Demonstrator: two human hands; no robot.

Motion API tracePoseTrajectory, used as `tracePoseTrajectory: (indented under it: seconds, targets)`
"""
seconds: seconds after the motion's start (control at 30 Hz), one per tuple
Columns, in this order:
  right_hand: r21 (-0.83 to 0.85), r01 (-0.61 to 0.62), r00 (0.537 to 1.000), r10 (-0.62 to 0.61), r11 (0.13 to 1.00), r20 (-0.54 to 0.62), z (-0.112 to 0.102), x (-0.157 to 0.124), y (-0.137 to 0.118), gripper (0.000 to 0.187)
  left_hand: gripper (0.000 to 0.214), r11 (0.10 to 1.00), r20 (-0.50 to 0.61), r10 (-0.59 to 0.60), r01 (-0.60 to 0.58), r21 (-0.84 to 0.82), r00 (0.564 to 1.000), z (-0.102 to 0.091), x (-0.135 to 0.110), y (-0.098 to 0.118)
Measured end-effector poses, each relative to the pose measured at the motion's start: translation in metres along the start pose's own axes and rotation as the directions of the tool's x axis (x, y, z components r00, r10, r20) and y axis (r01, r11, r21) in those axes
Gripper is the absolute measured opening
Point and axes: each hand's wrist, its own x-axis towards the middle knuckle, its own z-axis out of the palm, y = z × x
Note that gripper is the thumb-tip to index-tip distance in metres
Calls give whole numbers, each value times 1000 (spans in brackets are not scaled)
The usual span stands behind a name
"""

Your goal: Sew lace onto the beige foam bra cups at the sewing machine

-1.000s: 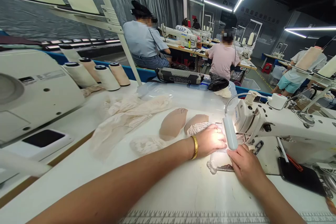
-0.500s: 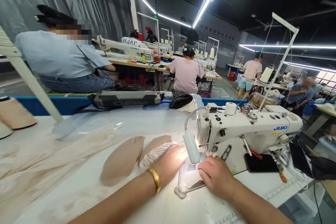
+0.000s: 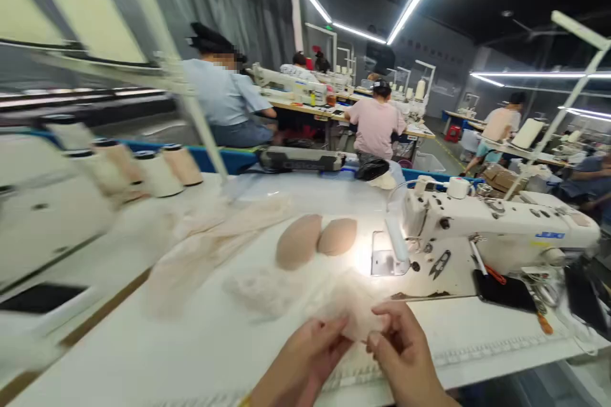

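While a white table (image 3: 186, 350) spreads beneath everything, a sewing machine (image 3: 510, 219) stands far right, with two beige pads (image 3: 298, 244) left of it. Blurred pale cloth (image 3: 356, 306) hangs near, between both sets of fingertips: left hand (image 3: 305, 356) pinching it, right hand (image 3: 408, 359) half-curled at its edge, grip unclear.

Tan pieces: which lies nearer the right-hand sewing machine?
The right-hand piece, the smaller-looking one; the other piece lies to its left, farther from that machine.
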Motion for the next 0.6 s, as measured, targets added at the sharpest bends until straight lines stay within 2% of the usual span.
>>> tracePoseTrajectory:
  seconds: [0.1,0.17,0.27,0.33,0.43,0.6]
  targets:
    - [-218,14,999,-6,976,36,-6,-20,0,36,43,997,-16,46,-47,-64,999,13,2,20]
    - [-273,-2,998,21,962,67,-13,-18,-9,45,48,999,67,4,-2,-33,998,14,0,22]
    - [-138,-138,987,148,981,66,-20,-3,-23,55,50,997,212,-78,77,15,974,14,-6,16]
    - [42,-231,973,230,972,33,-20,3,-28,61,52,998,230,-70,68,16,971,15,-8,14]
    - [228,-262,961,274,938,-24,-16,3,-26,73,55,1000,178,-12,12,-3,984,17,-5,15]
    - [255,-286,951,307,924,-46,-12,-1,-12,94,43,991,-62,113,-117,-62,992,22,8,15]
